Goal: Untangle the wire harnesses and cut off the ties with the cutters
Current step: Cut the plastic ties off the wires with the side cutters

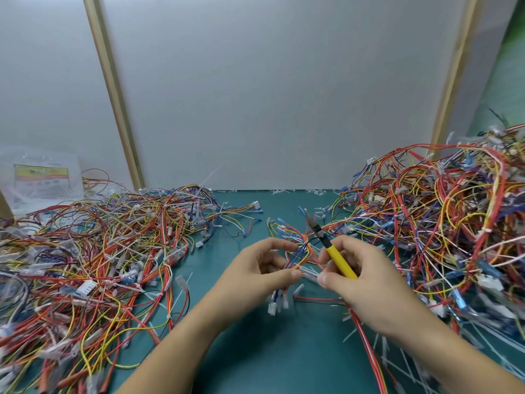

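Wire harness (302,253) pinched by fingers (287,275) of left hand (255,271), cutters (338,257) gripped by right hand (366,280); cut ties (397,362) strewn at 5 o'clock, 3 o'clock pile (443,211) judged undone.

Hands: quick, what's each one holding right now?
Left hand: pinching the wire harness.
Right hand: gripping the yellow cutters.

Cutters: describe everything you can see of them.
The cutters have a yellow, plastic-looking handle, a black neck and a small grey metal head. The right hand grips the handle. The head points away from the person, tilted left, above the wire harness that the left hand pinches. Blur hides whether the jaws are open.
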